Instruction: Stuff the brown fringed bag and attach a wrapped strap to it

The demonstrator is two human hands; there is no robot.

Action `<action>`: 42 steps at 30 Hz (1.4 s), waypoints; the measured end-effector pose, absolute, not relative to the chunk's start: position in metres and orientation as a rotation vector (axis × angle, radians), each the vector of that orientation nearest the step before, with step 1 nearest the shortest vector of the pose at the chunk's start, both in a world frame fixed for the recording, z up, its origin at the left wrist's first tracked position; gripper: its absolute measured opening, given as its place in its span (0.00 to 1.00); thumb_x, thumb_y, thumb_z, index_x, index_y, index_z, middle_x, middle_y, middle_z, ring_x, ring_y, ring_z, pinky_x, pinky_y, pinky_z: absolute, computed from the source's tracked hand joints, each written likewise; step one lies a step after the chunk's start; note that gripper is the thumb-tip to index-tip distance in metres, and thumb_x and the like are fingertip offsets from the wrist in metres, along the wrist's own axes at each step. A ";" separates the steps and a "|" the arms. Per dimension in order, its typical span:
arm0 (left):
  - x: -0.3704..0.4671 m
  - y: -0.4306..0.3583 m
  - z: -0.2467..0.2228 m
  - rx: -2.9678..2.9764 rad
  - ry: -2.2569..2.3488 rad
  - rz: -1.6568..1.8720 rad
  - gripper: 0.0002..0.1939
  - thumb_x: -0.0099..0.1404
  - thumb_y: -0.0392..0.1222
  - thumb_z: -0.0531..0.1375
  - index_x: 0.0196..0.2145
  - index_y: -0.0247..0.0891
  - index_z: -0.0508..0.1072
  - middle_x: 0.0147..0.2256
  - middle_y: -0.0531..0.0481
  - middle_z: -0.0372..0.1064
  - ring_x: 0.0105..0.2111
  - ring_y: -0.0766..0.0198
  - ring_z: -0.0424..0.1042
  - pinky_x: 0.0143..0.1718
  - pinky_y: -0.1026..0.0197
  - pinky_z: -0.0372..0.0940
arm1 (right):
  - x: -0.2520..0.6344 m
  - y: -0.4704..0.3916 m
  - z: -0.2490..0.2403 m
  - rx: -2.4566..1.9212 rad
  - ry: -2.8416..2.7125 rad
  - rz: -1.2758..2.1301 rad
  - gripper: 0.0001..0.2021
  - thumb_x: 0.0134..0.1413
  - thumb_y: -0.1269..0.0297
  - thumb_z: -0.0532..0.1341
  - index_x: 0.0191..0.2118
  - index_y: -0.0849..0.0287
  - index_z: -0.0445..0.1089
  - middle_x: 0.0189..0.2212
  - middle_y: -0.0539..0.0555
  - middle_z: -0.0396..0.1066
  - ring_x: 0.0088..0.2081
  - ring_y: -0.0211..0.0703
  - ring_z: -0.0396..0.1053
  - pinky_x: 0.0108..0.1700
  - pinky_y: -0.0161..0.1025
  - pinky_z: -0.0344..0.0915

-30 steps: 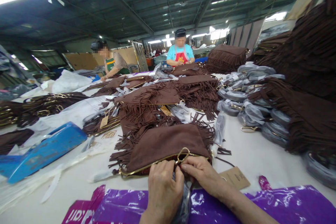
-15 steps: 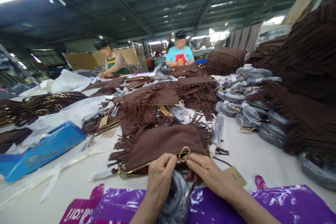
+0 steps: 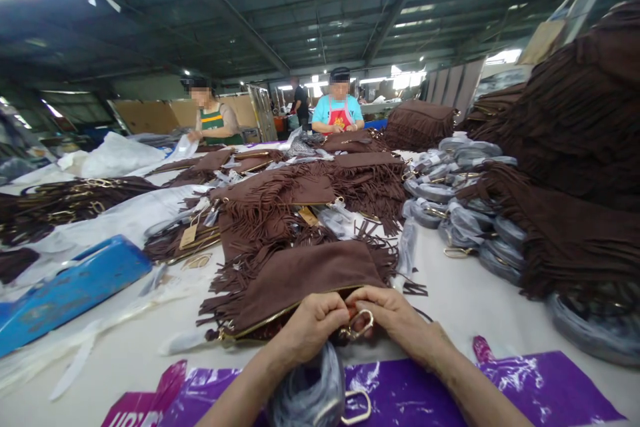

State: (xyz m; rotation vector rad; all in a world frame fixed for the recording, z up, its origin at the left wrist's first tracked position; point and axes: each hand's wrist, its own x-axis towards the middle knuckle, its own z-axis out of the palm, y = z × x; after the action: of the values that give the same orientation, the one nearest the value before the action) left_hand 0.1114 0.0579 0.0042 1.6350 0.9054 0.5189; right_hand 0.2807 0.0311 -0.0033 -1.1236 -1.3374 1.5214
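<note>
A dark brown fringed bag point(image 3: 310, 273) lies on the table before me, its gold zipper point(image 3: 270, 320) partly open along the near edge. My left hand point(image 3: 320, 320) is closed in a pinch at the zipper's right part; what its fingertips hold is hidden. Against it, my right hand point(image 3: 393, 313) curls its fingers around a gold clasp point(image 3: 361, 325), which hangs just below the bag's edge. Under my hands rests a coiled strap point(image 3: 313, 383) in clear plastic, with another gold ring point(image 3: 357, 407) at its right side.
Purple plastic bags point(image 3: 545, 383) lie along the near edge. A blue tool-like object point(image 3: 80, 287) is at left. Wrapped strap coils point(image 3: 460, 193) and a tall pile of fringed bags point(image 3: 585, 120) stand at right. Two co-workers point(image 3: 337, 110) stand across the table.
The gold clasp has moved down from the bag's edge, and my fingers now reach in at the zipper opening. The coil has shifted left, showing a second ring. A brown tag by my right wrist is no longer visible.
</note>
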 end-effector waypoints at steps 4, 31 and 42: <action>0.116 0.062 0.001 1.843 1.055 0.555 0.14 0.58 0.47 0.49 0.21 0.37 0.62 0.20 0.55 0.58 0.21 0.68 0.56 0.24 0.66 0.51 | 0.283 0.033 -0.005 -1.082 -1.260 1.600 0.14 0.46 0.54 0.60 0.30 0.62 0.69 0.23 0.49 0.68 0.23 0.34 0.63 0.26 0.31 0.60; 0.145 0.056 0.002 1.792 1.262 0.741 0.14 0.56 0.46 0.49 0.19 0.37 0.66 0.22 0.51 0.63 0.28 0.62 0.63 0.31 0.61 0.55 | 0.265 0.032 -0.012 -1.201 -1.039 1.645 0.07 0.36 0.63 0.57 0.20 0.61 0.62 0.12 0.43 0.56 0.15 0.28 0.48 0.18 0.29 0.41; 0.134 0.052 0.000 1.348 1.141 0.696 0.11 0.48 0.44 0.59 0.26 0.34 0.68 0.22 0.48 0.72 0.23 0.62 0.69 0.26 0.64 0.59 | 0.263 0.031 -0.015 -1.222 -0.882 1.541 0.12 0.38 0.56 0.61 0.23 0.59 0.62 0.12 0.43 0.58 0.15 0.31 0.53 0.19 0.30 0.45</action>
State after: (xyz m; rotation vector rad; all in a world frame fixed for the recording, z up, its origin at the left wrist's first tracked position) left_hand 0.1336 0.0515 0.0002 1.3476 1.1406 0.6964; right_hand 0.2628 0.0307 -0.0149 -1.2220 -0.8823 1.5406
